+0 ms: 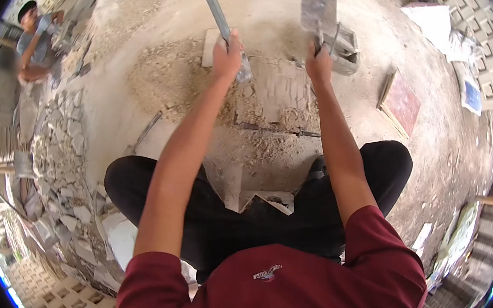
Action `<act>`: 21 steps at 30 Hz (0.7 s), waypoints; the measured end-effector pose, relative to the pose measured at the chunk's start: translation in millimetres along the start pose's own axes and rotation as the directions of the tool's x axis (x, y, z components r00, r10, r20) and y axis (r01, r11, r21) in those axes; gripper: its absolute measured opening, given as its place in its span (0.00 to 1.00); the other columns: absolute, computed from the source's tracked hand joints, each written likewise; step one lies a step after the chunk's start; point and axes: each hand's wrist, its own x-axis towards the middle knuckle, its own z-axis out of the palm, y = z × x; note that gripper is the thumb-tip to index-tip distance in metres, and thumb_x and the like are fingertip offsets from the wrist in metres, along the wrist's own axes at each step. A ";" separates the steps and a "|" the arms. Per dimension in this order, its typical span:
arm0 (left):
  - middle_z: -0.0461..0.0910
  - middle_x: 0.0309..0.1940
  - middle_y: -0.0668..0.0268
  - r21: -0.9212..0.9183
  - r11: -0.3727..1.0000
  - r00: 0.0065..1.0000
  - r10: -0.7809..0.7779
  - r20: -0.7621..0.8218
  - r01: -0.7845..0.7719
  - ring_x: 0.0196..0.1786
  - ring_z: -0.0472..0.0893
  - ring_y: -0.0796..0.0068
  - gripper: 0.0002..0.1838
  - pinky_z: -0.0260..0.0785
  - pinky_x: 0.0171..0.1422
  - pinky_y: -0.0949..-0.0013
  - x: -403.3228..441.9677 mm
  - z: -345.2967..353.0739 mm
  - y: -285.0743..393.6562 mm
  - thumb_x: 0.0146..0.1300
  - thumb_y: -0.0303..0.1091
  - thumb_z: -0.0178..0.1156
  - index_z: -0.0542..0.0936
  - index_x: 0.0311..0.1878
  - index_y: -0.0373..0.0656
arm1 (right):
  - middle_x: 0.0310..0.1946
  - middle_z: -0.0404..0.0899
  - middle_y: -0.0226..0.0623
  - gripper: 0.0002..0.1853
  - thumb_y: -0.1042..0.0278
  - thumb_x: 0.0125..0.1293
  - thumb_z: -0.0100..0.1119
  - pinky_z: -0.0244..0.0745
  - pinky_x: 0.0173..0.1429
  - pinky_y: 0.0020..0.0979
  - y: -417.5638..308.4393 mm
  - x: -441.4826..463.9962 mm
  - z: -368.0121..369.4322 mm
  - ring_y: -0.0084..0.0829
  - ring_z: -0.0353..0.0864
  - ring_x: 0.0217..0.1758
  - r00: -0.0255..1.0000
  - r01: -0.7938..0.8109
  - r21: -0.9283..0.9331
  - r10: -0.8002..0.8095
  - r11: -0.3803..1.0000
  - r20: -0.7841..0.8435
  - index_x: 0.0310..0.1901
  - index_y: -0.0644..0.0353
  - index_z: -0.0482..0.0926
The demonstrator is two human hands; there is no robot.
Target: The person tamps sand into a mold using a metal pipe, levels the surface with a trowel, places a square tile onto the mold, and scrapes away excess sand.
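The dusty ground (pixel 444 151) spreads between rubble (pixel 60 155) and stacked blocks. Before the crouching person lies a flattened patch of grey material (pixel 273 91), a thin rod (pixel 277 130) along its near edge. The left hand (pixel 228 57) is closed round a grey bar (pixel 215 10), over the patch's far left corner; the right hand (pixel 318 62) grips a trowel (pixel 319 13) by its far right corner, near a metal box (pixel 346 53). The step looks like working the patch; the next stroke seems to call for a flat blade and light pressure.
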 end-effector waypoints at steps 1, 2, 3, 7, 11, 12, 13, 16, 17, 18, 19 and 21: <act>0.73 0.20 0.68 0.005 0.997 0.993 -0.074 -0.091 0.075 0.24 0.74 0.75 0.23 0.66 0.31 0.67 6.7 -29.3 15.6 0.72 0.51 0.49 0.71 0.30 0.40 | 0.31 0.80 0.58 0.20 0.53 0.70 0.52 0.72 0.39 0.49 -43.4 4.1 7.7 0.59 0.79 0.38 0.989 0.128 0.063 -0.132 0.990 0.068 0.38 0.67 0.75; 0.71 0.21 0.69 0.002 0.988 0.975 -0.154 -0.160 0.156 0.26 0.72 0.77 0.25 0.66 0.33 0.69 11.4 -52.0 19.9 0.72 0.52 0.48 0.70 0.26 0.42 | 0.32 0.80 0.59 0.20 0.53 0.70 0.52 0.73 0.40 0.49 -61.6 2.6 14.5 0.59 0.80 0.39 0.977 0.125 0.124 -0.144 0.984 0.155 0.40 0.67 0.76; 0.71 0.21 0.69 0.001 0.988 0.975 -0.154 -0.160 0.156 0.26 0.72 0.77 0.25 0.66 0.33 0.69 19.8 -64.9 9.1 0.72 0.52 0.48 0.70 0.26 0.42 | 0.33 0.80 0.60 0.20 0.54 0.70 0.52 0.73 0.41 0.49 -71.2 0.4 19.6 0.59 0.80 0.40 0.961 0.109 0.180 -0.150 0.978 0.234 0.42 0.68 0.77; 0.71 0.19 0.69 0.112 0.992 0.932 -0.019 -0.361 0.063 0.23 0.71 0.77 0.27 0.63 0.29 0.67 34.2 -153.3 -66.4 0.71 0.54 0.49 0.71 0.23 0.41 | 0.33 0.82 0.57 0.18 0.59 0.70 0.49 0.75 0.44 0.49 -118.0 -104.5 104.1 0.54 0.83 0.40 0.760 0.158 0.382 -0.360 0.910 0.542 0.47 0.66 0.79; 0.71 0.18 0.69 0.079 0.985 0.875 -0.096 -0.474 0.150 0.22 0.70 0.77 0.26 0.62 0.28 0.66 5.3 -195.8 -110.9 0.70 0.54 0.50 0.71 0.24 0.41 | 0.32 0.82 0.56 0.20 0.56 0.71 0.48 0.75 0.44 0.48 -116.5 -190.4 143.0 0.53 0.82 0.39 0.360 0.119 0.075 -0.114 0.990 0.926 0.45 0.68 0.78; 0.71 0.18 0.69 0.080 0.984 0.866 -0.101 -0.489 0.160 0.22 0.70 0.77 0.26 0.62 0.28 0.66 -7.4 -204.9 -117.6 0.70 0.54 0.50 0.71 0.24 0.41 | 0.32 0.81 0.56 0.21 0.55 0.71 0.48 0.75 0.43 0.48 -111.1 -216.6 151.6 0.54 0.82 0.39 0.324 0.182 0.070 -0.127 0.981 0.938 0.45 0.69 0.78; 0.71 0.18 0.69 0.078 0.972 0.824 -0.144 -0.549 0.221 0.22 0.70 0.77 0.25 0.62 0.27 0.66 -19.3 -216.4 -128.5 0.71 0.53 0.50 0.71 0.26 0.40 | 0.35 0.81 0.58 0.21 0.55 0.71 0.48 0.74 0.45 0.48 -105.6 -238.6 180.4 0.54 0.82 0.41 0.510 0.091 0.039 -0.080 0.995 0.856 0.46 0.69 0.77; 0.71 0.18 0.69 0.059 0.956 0.770 -0.194 -0.608 0.287 0.21 0.71 0.77 0.23 0.62 0.27 0.66 -29.6 -235.1 -146.4 0.71 0.51 0.51 0.71 0.28 0.40 | 0.40 0.80 0.60 0.21 0.56 0.72 0.47 0.73 0.47 0.50 -121.2 -242.1 228.9 0.55 0.80 0.46 0.635 -0.100 0.015 0.052 0.995 0.771 0.48 0.70 0.75; 0.71 0.18 0.69 0.041 0.957 0.755 -0.199 -0.625 0.286 0.21 0.71 0.76 0.22 0.62 0.27 0.66 -31.4 -242.0 -153.3 0.71 0.50 0.51 0.70 0.28 0.40 | 0.42 0.79 0.60 0.21 0.56 0.72 0.48 0.73 0.49 0.50 -130.8 -230.5 251.4 0.55 0.80 0.48 0.591 -0.173 0.003 0.101 0.985 0.800 0.50 0.69 0.74; 0.71 0.18 0.69 0.039 0.955 0.746 -0.203 -0.635 0.294 0.21 0.71 0.76 0.22 0.62 0.27 0.66 -32.1 -247.7 -155.8 0.71 0.50 0.51 0.70 0.28 0.40 | 0.42 0.79 0.60 0.21 0.56 0.72 0.48 0.72 0.48 0.51 -141.0 -215.3 277.5 0.55 0.80 0.47 0.602 -0.139 0.009 0.078 0.990 0.794 0.50 0.69 0.74; 0.72 0.19 0.65 0.095 0.937 0.728 -0.195 -0.657 0.337 0.22 0.73 0.72 0.20 0.64 0.29 0.64 -31.3 -254.1 -155.5 0.71 0.48 0.51 0.71 0.33 0.38 | 0.41 0.80 0.59 0.21 0.56 0.72 0.47 0.72 0.48 0.51 -151.1 -205.2 299.4 0.56 0.80 0.47 0.616 -0.110 0.019 0.053 0.994 0.786 0.49 0.69 0.74; 0.73 0.20 0.62 0.149 0.908 0.709 -0.193 -0.679 0.391 0.23 0.75 0.68 0.19 0.67 0.30 0.62 -33.0 -270.5 -161.3 0.71 0.46 0.51 0.72 0.37 0.35 | 0.40 0.80 0.58 0.20 0.56 0.72 0.48 0.72 0.47 0.51 -163.2 -204.6 306.3 0.56 0.80 0.45 0.622 -0.061 -0.007 0.044 0.998 0.782 0.48 0.69 0.74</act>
